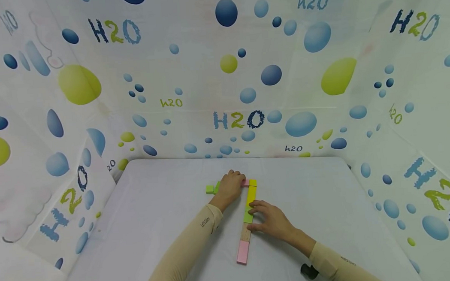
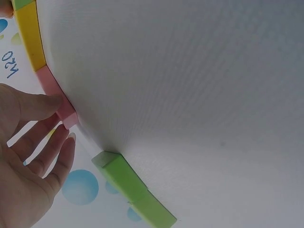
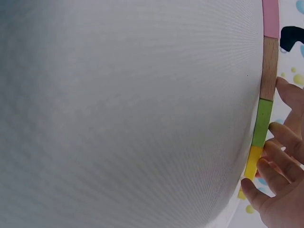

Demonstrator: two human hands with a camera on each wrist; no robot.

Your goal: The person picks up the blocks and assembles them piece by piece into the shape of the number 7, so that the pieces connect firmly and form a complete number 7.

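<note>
A row of blocks runs down the table: a yellow block (image 1: 252,193), a green block (image 1: 248,215), a bare wooden block (image 1: 245,233) and a pink block (image 1: 243,252) at the near end. At the far end, a second pink block (image 2: 54,90) extends leftward from the corner. My left hand (image 1: 229,188) pinches this pink block between thumb and fingers. Along the row's right side, my right hand (image 1: 274,223) has its fingers spread, with fingertips against the wooden, green and yellow blocks (image 3: 252,161).
Two green blocks (image 2: 126,176) lie end to end left of the left hand, apart from the pink block. A small black object (image 1: 309,271) sits by the right forearm. The white table (image 1: 155,196) is backed by a patterned cloth (image 1: 190,74).
</note>
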